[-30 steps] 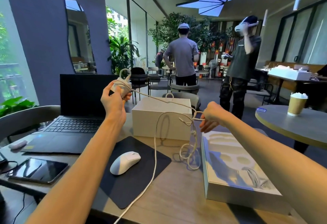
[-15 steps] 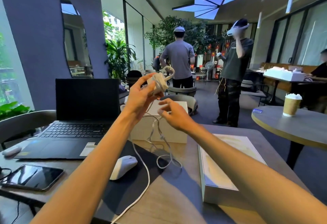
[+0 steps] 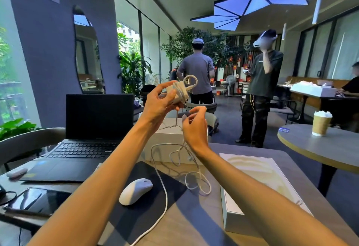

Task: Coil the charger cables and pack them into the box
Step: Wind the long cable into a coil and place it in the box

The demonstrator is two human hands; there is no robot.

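My left hand (image 3: 158, 103) holds a white charger brick (image 3: 179, 93) up at chest height, with several turns of white cable wound round it and a loop sticking out on top. Just below it, my right hand (image 3: 194, 126) pinches the loose white cable (image 3: 165, 193), which hangs down in loops onto the table and runs off the front edge. A white box (image 3: 171, 136) stands on the table behind my hands. A flat white box (image 3: 250, 183) lies at the right.
An open laptop (image 3: 87, 129), a black mouse pad (image 3: 147, 205) with a white mouse (image 3: 136, 190), and a phone (image 3: 37, 201) sit on the left of the table. A round table (image 3: 320, 148) with a paper cup (image 3: 320, 122) stands right. Two people stand beyond.
My right hand swung in from the far right to just under my left hand. The left hand rose with the charger, and more cable is wound round it.
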